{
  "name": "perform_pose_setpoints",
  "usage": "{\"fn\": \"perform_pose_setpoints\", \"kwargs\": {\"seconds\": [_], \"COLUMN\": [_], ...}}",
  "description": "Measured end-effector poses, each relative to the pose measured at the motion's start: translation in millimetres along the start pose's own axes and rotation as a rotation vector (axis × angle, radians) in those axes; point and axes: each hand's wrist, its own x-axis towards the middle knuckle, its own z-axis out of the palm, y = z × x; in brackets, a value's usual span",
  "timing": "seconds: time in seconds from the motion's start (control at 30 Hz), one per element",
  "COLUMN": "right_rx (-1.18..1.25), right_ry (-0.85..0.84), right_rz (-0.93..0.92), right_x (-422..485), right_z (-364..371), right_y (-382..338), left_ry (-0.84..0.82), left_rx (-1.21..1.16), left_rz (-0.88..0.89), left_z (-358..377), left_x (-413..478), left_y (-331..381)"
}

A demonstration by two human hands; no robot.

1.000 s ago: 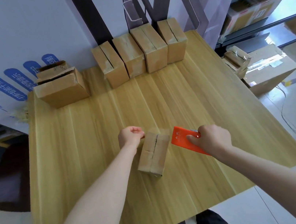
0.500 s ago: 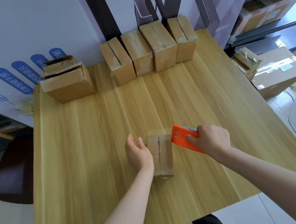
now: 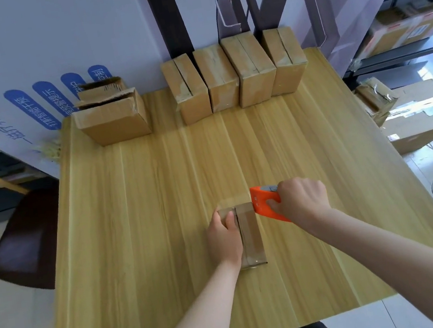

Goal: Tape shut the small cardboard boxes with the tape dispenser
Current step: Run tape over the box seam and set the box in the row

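Where the two forearms come in from the bottom of the frame, the left hand [image 3: 224,235] holds the small cardboard box [image 3: 249,232] by its left side, thumb laid on top beside the seam. The box lies on the table [image 3: 149,230], slightly right of centre in the lower half. The right hand [image 3: 300,199] is closed around the orange tape dispenser [image 3: 264,203], whose front touches the far right corner of the box. Higher up, a row of four boxes [image 3: 235,74] stands at the far table edge, top centre, and one box with open flaps [image 3: 113,117] stands at the upper left of the frame.
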Motion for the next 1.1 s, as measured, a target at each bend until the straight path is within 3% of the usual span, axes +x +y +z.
{"fn": "perform_pose_setpoints", "kwargs": {"seconds": [0.17,0.33,0.47,0.67,0.9,1.1], "right_rx": [-0.054,0.026,0.116,0.528,1.146,1.328], "right_ry": [0.025,-0.091,-0.045,0.047,0.132,0.126], "right_rz": [0.032,0.043,0.164,0.375,0.520,0.627], "right_x": [11,13,12,0,-26,-26], "right_z": [-3,29,36,19,15,23], "right_y": [-13,-22,4,19,-3,-21], "left_ry": [-0.015,0.002,0.009,-0.003,0.187,0.025], "left_rx": [-0.020,0.030,0.064,0.020,-0.233,-0.252], "left_rz": [-0.001,-0.025,-0.051,-0.108,-0.235,-0.230], "left_z": [0,2,1,3,17,8], "left_x": [0,3,4,6,-10,-13], "left_y": [1,3,5,6,14,6]}}
